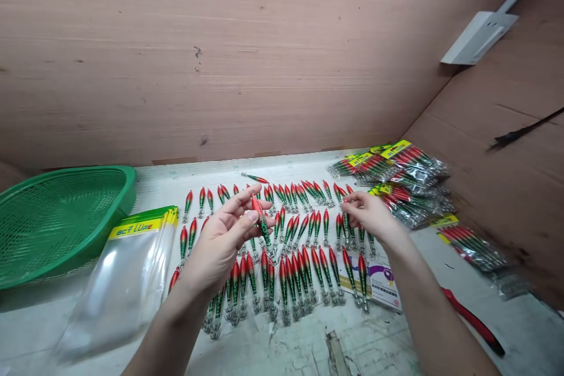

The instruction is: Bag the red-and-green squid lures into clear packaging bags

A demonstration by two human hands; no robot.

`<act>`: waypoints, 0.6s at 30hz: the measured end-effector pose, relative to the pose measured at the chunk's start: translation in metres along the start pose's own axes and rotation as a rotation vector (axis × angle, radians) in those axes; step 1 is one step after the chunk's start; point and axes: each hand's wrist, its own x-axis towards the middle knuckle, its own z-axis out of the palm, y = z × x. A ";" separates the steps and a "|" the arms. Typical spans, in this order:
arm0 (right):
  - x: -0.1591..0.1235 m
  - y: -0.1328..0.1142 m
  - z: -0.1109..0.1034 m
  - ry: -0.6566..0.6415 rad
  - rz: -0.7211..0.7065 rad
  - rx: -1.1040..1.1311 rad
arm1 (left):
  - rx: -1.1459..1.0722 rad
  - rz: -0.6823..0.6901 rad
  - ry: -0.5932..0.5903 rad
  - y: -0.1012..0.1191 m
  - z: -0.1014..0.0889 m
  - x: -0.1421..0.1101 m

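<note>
My left hand (222, 238) is closed round a red-and-green squid jig (259, 214), its thumb pressed on the red end and the hooked end pointing down. To the right, my right hand (372, 214) pinches the red tip of another squid jig (346, 229) at the right side of the rows. Below and between both hands, many similar squid jigs (304, 273) lie in three rough rows on the white table (291, 349). My left hand and forearm hide some of the jigs at the left.
A green plastic basket (127, 188) stands at the far left, beside a stack of clear bags (127, 270) with yellow headers. Filled lure packs (409, 176) are piled at the back right. A printed card (383, 288) and a red-handled tool (473, 317) lie nearer.
</note>
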 end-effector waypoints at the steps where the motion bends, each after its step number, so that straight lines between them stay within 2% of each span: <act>1: 0.004 0.005 0.008 -0.023 0.029 -0.056 | 0.014 -0.002 -0.002 0.000 0.000 0.000; 4: 0.012 0.014 0.025 -0.064 0.089 -0.235 | 0.031 0.025 0.014 0.005 -0.002 -0.001; 6: 0.017 0.013 0.027 -0.061 0.091 -0.355 | 0.022 0.079 0.066 0.013 -0.006 -0.002; 8: 0.021 0.004 0.026 -0.043 0.046 -0.465 | 0.004 0.152 0.145 0.024 -0.014 -0.002; 11: 0.027 -0.027 0.037 -0.069 -0.116 -0.570 | -0.027 0.256 0.279 0.040 -0.028 -0.002; 13: 0.033 -0.056 0.060 -0.140 -0.264 -0.590 | -0.036 0.296 0.335 0.046 -0.035 -0.002; 15: 0.041 -0.087 0.091 -0.221 -0.389 -0.594 | -0.039 0.310 0.346 0.048 -0.038 -0.003; 18: 0.057 -0.126 0.138 -0.291 -0.465 -0.608 | -0.045 0.304 0.318 0.047 -0.038 -0.004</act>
